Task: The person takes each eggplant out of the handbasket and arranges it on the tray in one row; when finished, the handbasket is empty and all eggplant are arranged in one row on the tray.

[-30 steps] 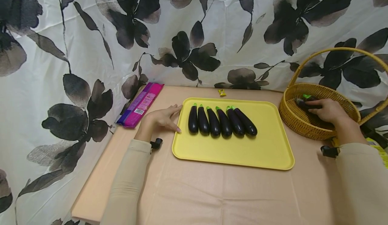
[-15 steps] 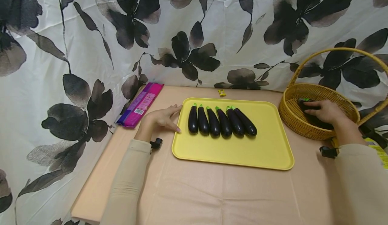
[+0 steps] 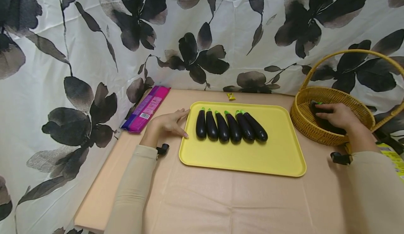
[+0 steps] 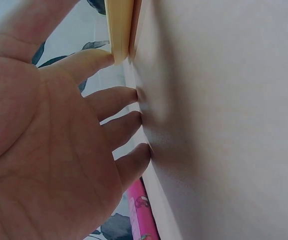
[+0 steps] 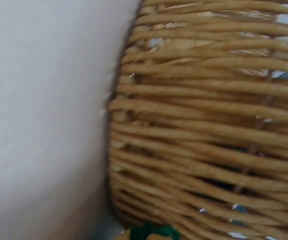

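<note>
On the yellow tray (image 3: 243,160), several glossy dark purple eggplants (image 3: 222,128) with green caps lie side by side in a row. The left hand (image 3: 170,123) rests at the tray's left edge, thumb on the rim; in the left wrist view that hand (image 4: 59,135) has its fingers extended, tips touching the table and the tray's side. Inside the wicker basket (image 3: 318,132), the right hand (image 3: 341,116) grips a dark eggplant (image 3: 315,107), mostly covered by the fingers. The right wrist view shows the basket's woven wall (image 5: 198,120), not the hand.
A pink and purple packet (image 3: 146,109) lies left of the tray, behind the left hand. Beyond the tray is a small yellow wrapped piece (image 3: 231,96). The basket's tall handle (image 3: 353,52) arches above the right hand. A floral cloth (image 3: 202,27) hangs behind the table.
Inside the basket, the right hand has shifted slightly to the left and closed over the eggplant, whose green cap is now more covered. The left hand and tray stay put.
</note>
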`<move>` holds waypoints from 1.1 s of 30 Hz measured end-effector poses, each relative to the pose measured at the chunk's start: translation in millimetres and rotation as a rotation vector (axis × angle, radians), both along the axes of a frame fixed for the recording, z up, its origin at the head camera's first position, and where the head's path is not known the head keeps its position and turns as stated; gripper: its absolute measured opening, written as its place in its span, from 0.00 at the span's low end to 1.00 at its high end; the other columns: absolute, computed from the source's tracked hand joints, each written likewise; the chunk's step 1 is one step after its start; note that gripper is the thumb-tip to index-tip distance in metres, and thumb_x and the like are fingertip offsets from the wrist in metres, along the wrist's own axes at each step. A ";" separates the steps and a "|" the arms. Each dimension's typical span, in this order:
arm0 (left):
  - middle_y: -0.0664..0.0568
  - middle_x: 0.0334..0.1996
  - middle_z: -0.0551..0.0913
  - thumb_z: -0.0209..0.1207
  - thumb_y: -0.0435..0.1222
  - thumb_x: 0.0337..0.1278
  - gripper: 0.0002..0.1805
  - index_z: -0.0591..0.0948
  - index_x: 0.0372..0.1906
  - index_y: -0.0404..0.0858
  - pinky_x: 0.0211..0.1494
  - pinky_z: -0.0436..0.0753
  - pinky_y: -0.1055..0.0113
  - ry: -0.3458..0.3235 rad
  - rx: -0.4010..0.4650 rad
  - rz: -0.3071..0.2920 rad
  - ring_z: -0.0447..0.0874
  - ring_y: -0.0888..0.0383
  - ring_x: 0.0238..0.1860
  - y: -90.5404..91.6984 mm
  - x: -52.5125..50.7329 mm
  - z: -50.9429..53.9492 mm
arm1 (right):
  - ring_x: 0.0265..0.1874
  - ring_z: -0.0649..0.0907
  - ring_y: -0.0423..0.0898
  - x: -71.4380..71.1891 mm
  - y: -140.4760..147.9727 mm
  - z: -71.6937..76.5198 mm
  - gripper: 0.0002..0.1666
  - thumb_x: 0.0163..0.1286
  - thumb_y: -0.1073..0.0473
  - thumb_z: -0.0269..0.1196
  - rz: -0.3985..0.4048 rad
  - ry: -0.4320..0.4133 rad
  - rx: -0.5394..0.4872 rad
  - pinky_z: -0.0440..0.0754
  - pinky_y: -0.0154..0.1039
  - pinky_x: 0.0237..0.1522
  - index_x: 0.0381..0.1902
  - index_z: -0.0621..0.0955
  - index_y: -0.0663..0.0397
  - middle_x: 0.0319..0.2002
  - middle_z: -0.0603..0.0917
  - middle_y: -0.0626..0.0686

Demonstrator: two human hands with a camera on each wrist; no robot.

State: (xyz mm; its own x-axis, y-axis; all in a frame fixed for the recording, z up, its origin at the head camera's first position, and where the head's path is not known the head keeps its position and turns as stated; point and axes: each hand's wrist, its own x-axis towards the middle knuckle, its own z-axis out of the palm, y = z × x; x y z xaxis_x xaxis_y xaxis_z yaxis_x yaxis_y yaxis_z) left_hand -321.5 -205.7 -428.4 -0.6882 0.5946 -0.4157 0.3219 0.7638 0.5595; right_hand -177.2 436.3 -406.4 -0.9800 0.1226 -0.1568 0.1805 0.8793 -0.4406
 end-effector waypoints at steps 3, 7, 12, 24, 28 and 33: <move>0.46 0.86 0.35 0.82 0.56 0.39 0.73 0.45 0.86 0.52 0.86 0.37 0.43 -0.001 -0.001 0.001 0.28 0.46 0.86 0.0 0.5 0.4 | 0.65 0.68 0.77 2.3 -7.0 4.7 0.37 0.80 0.41 0.57 -0.036 0.060 -0.017 0.69 0.74 0.61 0.76 0.70 0.60 0.71 0.65 0.81; 0.46 0.86 0.35 0.82 0.57 0.39 0.73 0.46 0.86 0.52 0.86 0.37 0.44 -0.002 -0.001 0.005 0.28 0.46 0.86 0.5 1.0 0.5 | 0.39 0.78 0.61 8.1 -17.8 12.5 0.36 0.80 0.40 0.57 -0.123 0.180 -0.058 0.77 0.50 0.35 0.75 0.72 0.54 0.48 0.81 0.72; 0.45 0.86 0.35 0.82 0.57 0.39 0.73 0.46 0.86 0.52 0.86 0.37 0.42 0.002 -0.004 0.007 0.29 0.46 0.86 0.8 1.3 1.0 | 0.22 0.69 0.45 18.9 -31.0 24.0 0.36 0.77 0.37 0.58 -0.224 0.302 -0.165 0.68 0.39 0.20 0.77 0.71 0.41 0.25 0.71 0.45; 0.44 0.86 0.35 0.81 0.57 0.39 0.73 0.45 0.86 0.52 0.86 0.38 0.43 0.004 -0.012 -0.007 0.29 0.45 0.86 -0.2 0.6 0.0 | 0.34 0.70 0.37 34.5 -74.6 37.0 0.30 0.76 0.48 0.64 -0.241 0.508 -0.376 0.70 0.21 0.28 0.74 0.75 0.35 0.41 0.73 0.37; 0.45 0.86 0.34 0.81 0.57 0.40 0.73 0.45 0.86 0.52 0.86 0.38 0.43 0.006 -0.011 -0.009 0.29 0.46 0.86 -0.8 1.2 0.0 | 0.36 0.72 0.37 34.1 -84.9 36.9 0.30 0.76 0.47 0.64 -0.208 0.501 -0.354 0.71 0.20 0.29 0.74 0.75 0.34 0.45 0.76 0.34; 0.44 0.86 0.34 0.81 0.57 0.40 0.73 0.45 0.86 0.52 0.86 0.38 0.42 0.010 -0.014 -0.014 0.29 0.45 0.86 -1.3 1.3 -0.3 | 0.39 0.75 0.31 29.8 -97.3 35.1 0.30 0.77 0.44 0.63 -0.166 0.476 -0.284 0.73 0.19 0.31 0.74 0.75 0.32 0.57 0.81 0.45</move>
